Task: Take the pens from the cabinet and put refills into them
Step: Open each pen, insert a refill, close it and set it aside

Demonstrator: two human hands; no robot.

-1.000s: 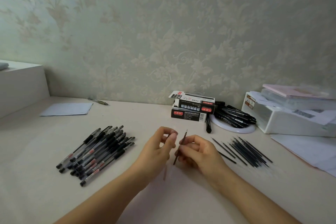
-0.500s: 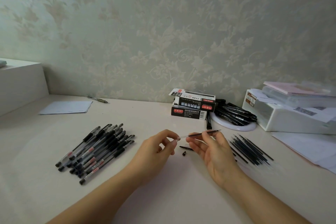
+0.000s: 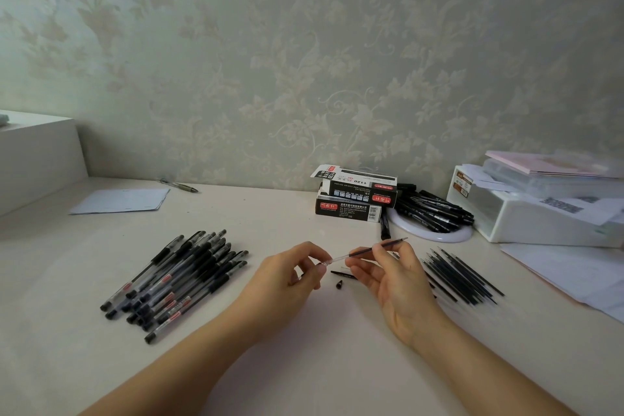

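Observation:
A thin refill (image 3: 366,249) lies nearly level above the desk, its tip pointing right. My right hand (image 3: 393,280) pinches its dark middle, and my left hand (image 3: 287,279) pinches its clear left end. Below it on the desk lie a small black pen tip piece (image 3: 343,274) and a tiny black cap (image 3: 339,285). A pile of several black gel pens (image 3: 175,277) lies to the left. Several loose black refills (image 3: 462,275) lie to the right of my right hand.
Two stacked black refill boxes (image 3: 353,201) stand near the wall, beside a white round dish (image 3: 435,233) heaped with black pens. A white storage box (image 3: 540,213) with papers sits at the right, a paper sheet (image 3: 121,201) and one pen (image 3: 179,185) at the back left.
The refill has turned from upright to nearly level between both hands. Two small black pen pieces now lie on the desk beneath it. The hands barely moved in the last half second.

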